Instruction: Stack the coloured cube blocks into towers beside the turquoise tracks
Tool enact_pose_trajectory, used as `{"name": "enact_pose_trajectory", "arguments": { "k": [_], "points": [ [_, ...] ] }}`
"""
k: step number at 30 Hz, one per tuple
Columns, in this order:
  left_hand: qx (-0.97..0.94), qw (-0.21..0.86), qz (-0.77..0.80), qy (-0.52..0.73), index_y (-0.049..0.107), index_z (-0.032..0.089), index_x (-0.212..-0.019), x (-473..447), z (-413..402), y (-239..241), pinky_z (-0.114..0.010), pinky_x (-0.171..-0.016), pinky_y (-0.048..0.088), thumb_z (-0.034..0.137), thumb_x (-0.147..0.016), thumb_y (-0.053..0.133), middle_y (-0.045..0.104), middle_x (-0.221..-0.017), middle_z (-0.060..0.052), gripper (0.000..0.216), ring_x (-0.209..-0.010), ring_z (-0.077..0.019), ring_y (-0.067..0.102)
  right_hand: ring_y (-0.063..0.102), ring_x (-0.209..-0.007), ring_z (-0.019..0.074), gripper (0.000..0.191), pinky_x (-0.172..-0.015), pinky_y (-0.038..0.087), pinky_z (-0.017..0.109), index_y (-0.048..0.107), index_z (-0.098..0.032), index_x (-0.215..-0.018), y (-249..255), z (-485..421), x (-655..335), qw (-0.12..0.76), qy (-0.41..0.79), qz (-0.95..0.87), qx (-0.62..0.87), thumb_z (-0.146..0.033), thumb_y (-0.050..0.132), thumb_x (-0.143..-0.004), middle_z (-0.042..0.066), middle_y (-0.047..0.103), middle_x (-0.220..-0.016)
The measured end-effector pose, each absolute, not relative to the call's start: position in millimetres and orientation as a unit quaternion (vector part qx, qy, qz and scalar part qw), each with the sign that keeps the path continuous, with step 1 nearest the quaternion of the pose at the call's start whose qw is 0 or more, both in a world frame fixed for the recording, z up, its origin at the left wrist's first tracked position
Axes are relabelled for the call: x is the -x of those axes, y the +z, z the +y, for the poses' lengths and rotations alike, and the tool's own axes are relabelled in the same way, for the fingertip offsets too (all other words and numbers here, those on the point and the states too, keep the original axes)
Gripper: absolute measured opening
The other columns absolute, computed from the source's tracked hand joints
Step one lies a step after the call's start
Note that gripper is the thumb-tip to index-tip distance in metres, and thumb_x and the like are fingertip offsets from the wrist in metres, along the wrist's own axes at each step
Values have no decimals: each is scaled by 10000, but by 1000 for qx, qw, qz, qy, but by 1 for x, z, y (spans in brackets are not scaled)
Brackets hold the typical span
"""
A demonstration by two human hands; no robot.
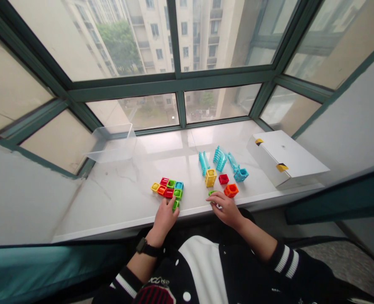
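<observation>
Soft, overcast daylight pours through the big window (177, 80) ahead, leaving a faint glare on the white stone sill (117, 190) and hardly any shadow. The wide lens bows everything toward the left and right edges.

This is a home high up — a green-framed bay window (177, 82) with a marble sill (111, 196) (apartment blocks (157, 36) outside).

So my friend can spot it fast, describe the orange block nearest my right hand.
Start at the white veined windowsill and find the right hand near its front edge. Just beyond those fingers sits the orange hollow square block, with a smaller red block behind it. It's the only loose orange piece; the other orange one is packed into the multicoloured block cluster further left.
</observation>
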State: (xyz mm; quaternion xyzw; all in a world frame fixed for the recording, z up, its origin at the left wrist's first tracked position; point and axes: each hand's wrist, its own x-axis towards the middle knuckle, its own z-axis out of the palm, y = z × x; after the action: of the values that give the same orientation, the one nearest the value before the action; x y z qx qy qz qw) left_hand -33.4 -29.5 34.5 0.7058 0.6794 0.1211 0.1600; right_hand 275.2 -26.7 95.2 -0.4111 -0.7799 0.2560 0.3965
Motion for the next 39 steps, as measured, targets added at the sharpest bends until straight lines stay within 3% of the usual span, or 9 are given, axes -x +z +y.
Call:
{"name": "enact_pose_trajectory", "arguments": {
  "k": [6, 12, 16, 20, 26, 31, 39],
  "points": [
    [-637, 285, 678, 231, 547, 234, -1521, 48, -35, 44, -393, -888, 550, 331, -905, 635, 625, -1139, -92, 630, -857, -206, 646, 700, -1015, 221, 261, -884, 611, 370, 732, -265, -1151, 93, -26, -276, 382, 268, -784, 409, -155, 558, -991, 82, 703, -1117],
    [-404, 578, 580, 408, 602, 199, -1393, 29, -37, 60, -431, -921, 600, 495, -827, 722, 685, -1125, -87, 650, -937, -223, 711, 687, -892, 191, 311, -801, 616, 347, 693, -277, -1249, 93, -25, -271, 349, 298, -785, 415, -170, 598, -972, 70, 699, -1147],
    [-306, 660, 517, 451, 636, 218, -1325, -1, -37, 73, -449, -965, 604, 466, -794, 814, 690, -1154, -90, 613, -965, -223, 732, 666, -1100, 240, 509, -916, 613, 397, 599, -296, -1412, 100, -24, -260, 336, 299, -800, 398, -208, 704, -922, 91, 660, -1287],
    [-292, 685, 482, 462, 629, 207, -1327, -25, -37, 81, -468, -984, 600, 483, -807, 831, 704, -1200, -123, 622, -976, -231, 746, 625, -1232, 282, 632, -1009, 588, 459, 538, -294, -1473, 105, -23, -251, 348, 287, -804, 388, -232, 761, -884, 116, 624, -1368],
    [-363, 692, 439, 443, 595, 220, -1394, -39, -40, 88, -477, -1036, 577, 521, -846, 792, 690, -1310, -146, 655, -1160, -281, 716, 658, -1152, 277, 573, -1007, 588, 492, 546, -294, -1465, 102, -21, -251, 369, 271, -793, 403, -232, 725, -924, 116, 667, -1313],
    [-444, 631, 456, 443, 583, 227, -1379, -41, -40, 85, -428, -964, 602, 399, -754, 873, 715, -1217, -107, 710, -1053, -242, 735, 644, -1205, 288, 572, -1055, 553, 516, 555, -303, -1476, 103, -20, -253, 368, 256, -802, 395, -217, 719, -936, 111, 680, -1313],
    [-544, 506, 503, 442, 598, 224, -1295, -43, -39, 79, -364, -869, 600, 323, -849, 753, 747, -1133, -78, 483, -957, -211, 737, 650, -1206, 285, 593, -1053, 556, 503, 561, -310, -1485, 109, -20, -250, 376, 238, -819, 363, -174, 703, -926, 109, 685, -1304]
  ]
}}
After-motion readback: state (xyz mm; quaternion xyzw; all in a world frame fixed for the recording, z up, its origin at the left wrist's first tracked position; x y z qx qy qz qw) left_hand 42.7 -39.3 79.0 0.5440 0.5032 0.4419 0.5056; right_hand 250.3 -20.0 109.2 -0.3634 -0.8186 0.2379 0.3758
